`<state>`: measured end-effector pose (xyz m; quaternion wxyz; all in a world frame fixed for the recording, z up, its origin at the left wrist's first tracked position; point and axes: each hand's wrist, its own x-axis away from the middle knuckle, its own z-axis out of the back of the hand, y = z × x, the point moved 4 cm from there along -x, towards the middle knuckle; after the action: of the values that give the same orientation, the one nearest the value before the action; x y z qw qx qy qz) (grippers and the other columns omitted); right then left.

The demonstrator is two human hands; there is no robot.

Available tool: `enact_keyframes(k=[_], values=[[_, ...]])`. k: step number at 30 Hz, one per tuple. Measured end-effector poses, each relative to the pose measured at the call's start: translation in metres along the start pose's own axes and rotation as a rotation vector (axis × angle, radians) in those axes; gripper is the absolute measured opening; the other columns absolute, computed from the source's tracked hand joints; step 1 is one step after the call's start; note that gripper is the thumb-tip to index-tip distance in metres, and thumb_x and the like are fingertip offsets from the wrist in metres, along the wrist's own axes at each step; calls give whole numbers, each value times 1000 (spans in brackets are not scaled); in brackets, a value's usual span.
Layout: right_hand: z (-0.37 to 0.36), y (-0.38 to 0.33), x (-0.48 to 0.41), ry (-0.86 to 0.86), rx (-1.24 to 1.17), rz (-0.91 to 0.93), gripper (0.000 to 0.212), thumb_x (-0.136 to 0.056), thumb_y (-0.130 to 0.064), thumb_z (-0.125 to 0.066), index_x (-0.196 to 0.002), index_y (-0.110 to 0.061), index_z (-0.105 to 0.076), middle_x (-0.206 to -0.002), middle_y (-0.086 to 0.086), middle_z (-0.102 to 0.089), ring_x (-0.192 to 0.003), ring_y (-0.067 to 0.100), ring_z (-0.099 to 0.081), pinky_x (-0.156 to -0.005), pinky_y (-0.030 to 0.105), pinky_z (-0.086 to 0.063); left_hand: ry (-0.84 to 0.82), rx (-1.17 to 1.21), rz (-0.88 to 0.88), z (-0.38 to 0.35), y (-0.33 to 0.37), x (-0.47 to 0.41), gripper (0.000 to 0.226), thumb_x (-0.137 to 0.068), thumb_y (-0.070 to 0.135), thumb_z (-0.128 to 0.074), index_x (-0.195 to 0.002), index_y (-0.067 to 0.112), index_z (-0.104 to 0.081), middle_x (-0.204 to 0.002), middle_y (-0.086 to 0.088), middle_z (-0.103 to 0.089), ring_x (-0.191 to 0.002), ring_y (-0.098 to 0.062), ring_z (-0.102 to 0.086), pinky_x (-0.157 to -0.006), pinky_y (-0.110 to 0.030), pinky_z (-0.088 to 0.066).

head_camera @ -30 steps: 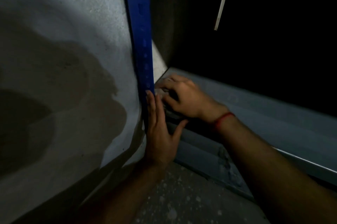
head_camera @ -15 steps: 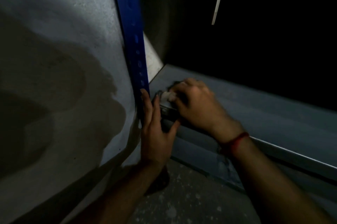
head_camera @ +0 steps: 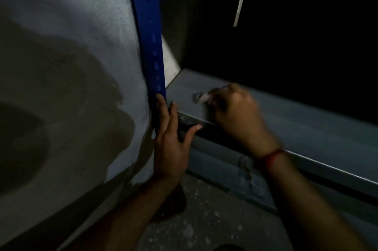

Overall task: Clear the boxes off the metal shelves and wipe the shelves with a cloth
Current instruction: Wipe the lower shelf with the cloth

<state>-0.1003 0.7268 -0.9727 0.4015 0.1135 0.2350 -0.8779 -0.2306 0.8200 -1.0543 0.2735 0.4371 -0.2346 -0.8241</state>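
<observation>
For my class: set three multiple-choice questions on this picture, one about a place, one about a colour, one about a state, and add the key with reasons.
1. Where do the fingers of the left hand lie?
A. Flat against the blue upright
B. On the floor
C. Inside a box

2. What colour is the band on the right wrist?
A. Green
B. Red
C. White

3. What is the right hand doing?
A. Hanging open and empty
B. Lifting a box
C. Gripping a cloth on the shelf

Key:
1 A: its straight fingers lie along the post, thumb spread toward the shelf edge.
2 B: a red band circles the wrist.
3 C: its curled fingers hold a pale cloth down on the grey shelf top.
</observation>
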Motion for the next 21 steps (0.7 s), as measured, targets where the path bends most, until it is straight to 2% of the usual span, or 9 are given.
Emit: enact_keyframes(k=[3,5,7,8,11,13,16,19,21], values=[[-19,-43,-4,-27,-121,71,24,-96,-30,-58,-114,-19,-70,-117,6,-62,-110,28,-53,-88,33,-39,16,-16,-62,1,6,0,72,-87,30,-62,-148,-1,-41,-163,-18,-12,-147,9,8,-114,-4,-4],[-34,-52,-33,-107,-102,154,25,-97,-29,-57,-115,-17,-71,-116,10,-62,-110,30,-55,-87,33,-38,-2,-27,-45,2,7,0,71,-91,34,-60,-151,2,-38,-164,-15,-7,-149,4,6,-117,-7,-4],[-34,-32,-63,-131,-57,206,26,-97,-28,-56,-116,-17,-70,-116,13,-65,-108,33,-60,-88,33,-42,-23,-170,-48,3,3,0,74,-98,51,-50,-153,5,-35,-166,-17,-6,-152,-16,-2,-123,-21,-1],[-27,-7,-75,-166,-18,151,29,-98,-31,-55,-120,-19,-68,-120,13,-66,-110,33,-62,-89,32,-45,-63,-278,-97,4,3,2,78,-98,58,-43,-154,6,-32,-165,-20,-7,-152,-24,-5,-125,-29,1],[-2,84,-74,-262,112,-141,37,-103,-38,-47,-132,-20,-61,-130,15,-63,-116,36,-60,-93,36,-46,-282,-404,-497,-6,16,14,84,-98,65,-31,-157,6,-19,-165,-18,-8,-152,-31,-11,-123,-53,-19],[20,111,-38,-145,233,-237,39,-101,-39,-42,-120,-15,-67,-116,20,-67,-105,41,-63,-87,40,-50,-381,-411,-582,-11,27,4,91,-96,72,-25,-158,5,-16,-166,-15,-9,-154,-29,-8,-123,-52,-14],[28,71,31,87,233,-179,47,-90,-36,-33,-105,-14,-71,-100,16,-65,-90,40,-60,-77,44,-51,-440,-487,-544,-22,34,-35,109,-87,85,-14,-157,2,-18,-166,-15,-12,-154,-29,-8,-125,-48,-5],[20,25,55,151,105,-109,28,-88,-27,-51,-103,-16,-72,-100,11,-64,-88,36,-57,-75,44,-50,-451,-432,-551,-29,29,-50,112,-85,87,-12,-148,-1,-42,-155,-21,-40,-145,-38,-35,-120,-52,-23],[11,10,38,145,37,-9,26,-89,-28,-55,-106,-18,-72,-101,8,-65,-90,34,-58,-78,43,-49,-421,-390,-557,-32,23,-47,111,-85,86,-16,-141,-3,-51,-148,-22,-48,-138,-39,-45,-116,-50,-30]])
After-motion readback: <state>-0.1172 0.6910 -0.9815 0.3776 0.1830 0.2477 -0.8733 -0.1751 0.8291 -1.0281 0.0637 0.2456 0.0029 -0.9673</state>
